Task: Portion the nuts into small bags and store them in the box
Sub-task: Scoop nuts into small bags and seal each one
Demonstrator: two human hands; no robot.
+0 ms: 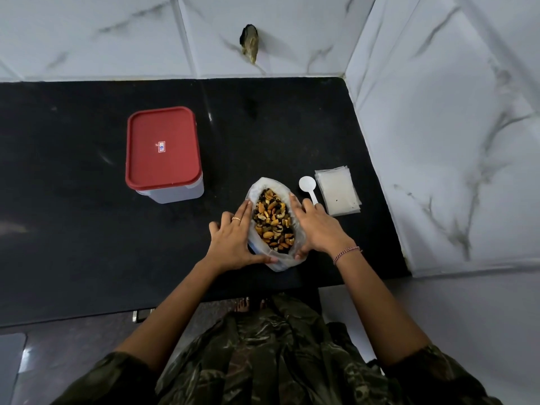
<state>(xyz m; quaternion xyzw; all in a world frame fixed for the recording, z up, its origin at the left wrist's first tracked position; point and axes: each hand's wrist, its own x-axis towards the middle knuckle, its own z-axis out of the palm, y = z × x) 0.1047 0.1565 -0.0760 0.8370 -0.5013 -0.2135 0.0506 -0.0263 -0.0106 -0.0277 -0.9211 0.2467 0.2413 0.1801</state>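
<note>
A large clear plastic bag (pixel 264 184) stands open on the black counter, filled with mixed nuts (pixel 273 222). My left hand (pixel 233 241) holds its left side, thumb under the near rim. On the bag's right side lies my right hand (pixel 318 229), thumb curled at the near rim, fingers straight along the plastic. A white plastic scoop (pixel 307 184) lies just right of the bag. Beside it is a stack of small clear bags (pixel 339 190). The storage box (pixel 164 154), clear with a red lid shut on it, stands to the far left.
The black counter (pixel 87 229) ends in a front edge close to my body. A marble-tiled wall (pixel 453 141) closes the right side and the back. A dark hole with a stain (pixel 249 43) marks the back wall.
</note>
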